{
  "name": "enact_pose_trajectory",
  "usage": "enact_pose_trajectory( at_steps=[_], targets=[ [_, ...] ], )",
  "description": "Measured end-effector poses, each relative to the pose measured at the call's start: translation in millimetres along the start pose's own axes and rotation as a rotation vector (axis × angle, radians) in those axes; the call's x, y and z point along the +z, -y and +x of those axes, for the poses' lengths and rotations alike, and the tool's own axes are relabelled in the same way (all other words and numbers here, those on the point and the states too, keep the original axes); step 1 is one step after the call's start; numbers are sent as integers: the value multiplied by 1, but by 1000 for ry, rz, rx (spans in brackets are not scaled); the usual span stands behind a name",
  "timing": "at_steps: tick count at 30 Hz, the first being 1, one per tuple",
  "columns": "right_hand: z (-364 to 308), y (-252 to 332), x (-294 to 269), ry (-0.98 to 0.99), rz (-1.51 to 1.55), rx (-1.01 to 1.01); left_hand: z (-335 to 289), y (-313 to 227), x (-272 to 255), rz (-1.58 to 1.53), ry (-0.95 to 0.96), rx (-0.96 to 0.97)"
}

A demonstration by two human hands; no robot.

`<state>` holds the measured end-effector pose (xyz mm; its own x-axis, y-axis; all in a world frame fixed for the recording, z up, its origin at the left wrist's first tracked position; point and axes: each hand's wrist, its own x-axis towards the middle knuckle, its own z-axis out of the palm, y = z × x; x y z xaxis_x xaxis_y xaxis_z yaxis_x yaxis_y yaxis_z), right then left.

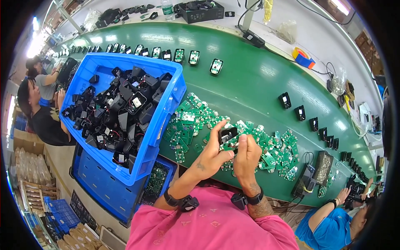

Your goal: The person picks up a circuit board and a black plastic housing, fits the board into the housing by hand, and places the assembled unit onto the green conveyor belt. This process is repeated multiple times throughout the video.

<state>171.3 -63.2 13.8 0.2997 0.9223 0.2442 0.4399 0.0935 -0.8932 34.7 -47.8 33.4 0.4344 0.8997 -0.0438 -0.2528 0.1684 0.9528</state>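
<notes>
Left hand (214,146) pinching black plastic housing (227,134), right hand (246,152) fingers pressed on green circuit board (230,145), apparently for seating. Loose board pile (266,152) at three o'clock; blue bin (166,104) at nine.

A crate (164,112) of housings (121,112) sits at nine o'clock of the hands; circuit boards (266,150) are heaped on the conveyor belt (250,83) beneath them, assembled units (179,55) lined at twelve o'clock.
</notes>
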Motion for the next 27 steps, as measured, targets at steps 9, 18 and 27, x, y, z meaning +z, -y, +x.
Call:
enact_pose_trajectory(
  at_steps=[9, 18, 27],
  targets=[
    [1, 29, -21, 317, 541, 264, 1, 7, -9, 40, -169, -130],
    [1, 25, -17, 244, 270, 41, -1, 5, -8, 159, -128, -87],
    [33, 41, -50, 725, -83, -169, -7, -23, -19, 520, 90, -1]
  ],
)
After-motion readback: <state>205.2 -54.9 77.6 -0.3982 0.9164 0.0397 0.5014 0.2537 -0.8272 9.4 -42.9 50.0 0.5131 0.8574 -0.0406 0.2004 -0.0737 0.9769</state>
